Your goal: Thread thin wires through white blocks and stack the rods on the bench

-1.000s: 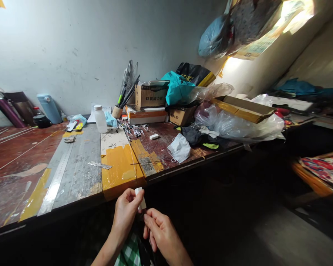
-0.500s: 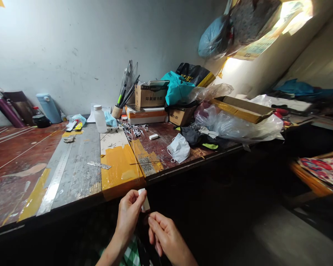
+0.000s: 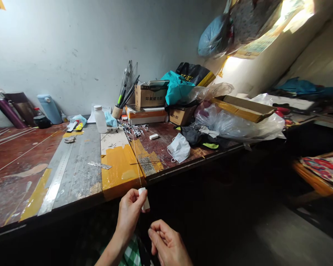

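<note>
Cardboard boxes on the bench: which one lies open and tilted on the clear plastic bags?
The long flat box on the right, lying tilted on the clear plastic bags. The box with printed characters and the small brown box stand by the wall.

Small block (image 3: 143, 197) in left hand (image 3: 130, 212) was white. Cloth (image 3: 130, 255) under wrists was green-and-white check. Bench top (image 3: 13, 162) was red-brown, with grey metal strip (image 3: 77, 166) and yellow tape patch (image 3: 119, 170). Steel ruler (image 3: 55, 181) was silver. Face mask (image 3: 179, 147) was white. Bottle (image 3: 100, 119) was translucent white. Flask (image 3: 49, 108) was pale blue; second flask (image 3: 5, 107) purple. Bag (image 3: 177, 88) was teal. Boxes (image 3: 151, 96) were brown cardboard. Fabric (image 3: 324, 168) at far right was floral: red, blue, white.
</note>
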The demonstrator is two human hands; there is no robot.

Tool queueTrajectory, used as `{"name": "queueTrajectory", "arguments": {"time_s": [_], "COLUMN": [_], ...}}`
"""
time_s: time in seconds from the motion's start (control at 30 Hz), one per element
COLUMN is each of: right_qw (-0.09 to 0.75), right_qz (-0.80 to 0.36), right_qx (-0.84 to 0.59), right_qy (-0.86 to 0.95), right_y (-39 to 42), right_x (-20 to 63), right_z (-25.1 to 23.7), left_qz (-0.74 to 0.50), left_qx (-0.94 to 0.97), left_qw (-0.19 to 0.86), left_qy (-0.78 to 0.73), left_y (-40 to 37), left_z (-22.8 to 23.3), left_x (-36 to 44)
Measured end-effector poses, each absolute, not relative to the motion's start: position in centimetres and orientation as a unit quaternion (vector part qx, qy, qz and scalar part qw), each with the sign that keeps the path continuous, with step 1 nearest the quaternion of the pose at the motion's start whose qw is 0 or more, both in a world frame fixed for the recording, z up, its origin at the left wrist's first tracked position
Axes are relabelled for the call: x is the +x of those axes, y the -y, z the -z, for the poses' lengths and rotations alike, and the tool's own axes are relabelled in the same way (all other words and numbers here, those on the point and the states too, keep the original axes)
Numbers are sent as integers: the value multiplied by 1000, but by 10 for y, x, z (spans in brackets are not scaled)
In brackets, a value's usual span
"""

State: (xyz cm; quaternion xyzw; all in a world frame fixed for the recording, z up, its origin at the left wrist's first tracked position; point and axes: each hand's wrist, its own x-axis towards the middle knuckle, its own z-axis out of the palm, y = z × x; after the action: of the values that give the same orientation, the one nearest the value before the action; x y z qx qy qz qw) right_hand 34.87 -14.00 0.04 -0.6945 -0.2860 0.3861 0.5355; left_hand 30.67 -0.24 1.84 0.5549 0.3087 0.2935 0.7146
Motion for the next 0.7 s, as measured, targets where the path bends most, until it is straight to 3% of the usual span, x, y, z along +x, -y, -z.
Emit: {"name": "queueTrajectory", "arguments": {"time_s": [0.37,0.7], "right_qw": [495,481], "right_qz": [-363,-396], "right_qx": [-719,-691], "right_qy": [326,366], "right_y": [144,159], "right_x": [349,355], "right_z": [-6,-11], "left_qz": [-291,-307], "left_qx": [561,575], "left_qw": [712,710], "left_qy": [-307,-268], "left_y": [5,5], "left_z": [-14,-44], "left_x": [304,291]}}
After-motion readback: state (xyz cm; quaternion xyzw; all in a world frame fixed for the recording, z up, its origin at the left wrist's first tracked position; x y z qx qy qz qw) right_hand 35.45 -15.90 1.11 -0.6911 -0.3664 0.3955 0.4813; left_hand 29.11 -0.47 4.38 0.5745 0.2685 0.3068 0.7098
